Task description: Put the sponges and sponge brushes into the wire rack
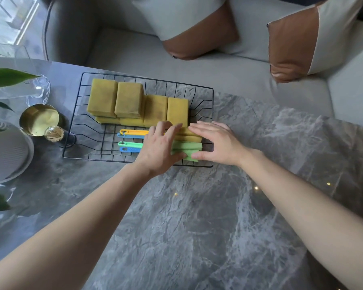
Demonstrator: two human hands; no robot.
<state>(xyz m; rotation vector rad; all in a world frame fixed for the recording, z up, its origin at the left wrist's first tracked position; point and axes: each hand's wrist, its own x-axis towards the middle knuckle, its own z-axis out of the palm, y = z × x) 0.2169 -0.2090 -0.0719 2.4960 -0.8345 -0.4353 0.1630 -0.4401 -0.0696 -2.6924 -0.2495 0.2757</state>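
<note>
A: Both hands lie flat, fingers extended. Our left hand (159, 146) covers the brush necks; our right hand (213, 143) presses the green heads' (189, 148) ends. Neither grips anything.

B: And the sponges (134, 101)?

A: Already in the rack (205, 88), at its far side; the brushes (132, 139) lie at the near side. We judge this the final squaring-up; next, lift both hands away.

B: Any writing?

A: None legible.

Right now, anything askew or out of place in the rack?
Nothing spilled or damaged. The yellow sponges stand in a stepped row inside the wire rack; the sponge brushes lie in front, handles pointing left. Only oddity: the green brush heads look bunched between the left hand and right hand.
</note>
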